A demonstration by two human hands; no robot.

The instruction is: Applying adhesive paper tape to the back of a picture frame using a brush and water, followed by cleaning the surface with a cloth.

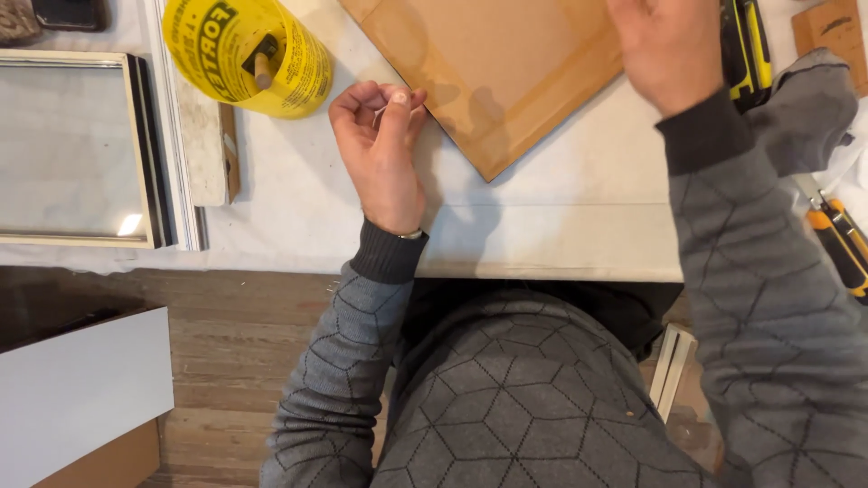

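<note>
A small thin pale piece (383,110), too small to be identified, is pinched between the fingertips of the left hand (380,149), just beside the near corner of the brown backing board (493,63). The right hand (665,50) is laid on the far right part of this board; whether its fingers are spread cannot be told, since they are cut off by the picture's edge. The board lies flat on the white surface (551,226). The piece seems not yet fixed to the board. A yellow roll (249,54) stands just left of the left hand, and a glazed frame (77,149) lies further left, apart from the board.
</note>
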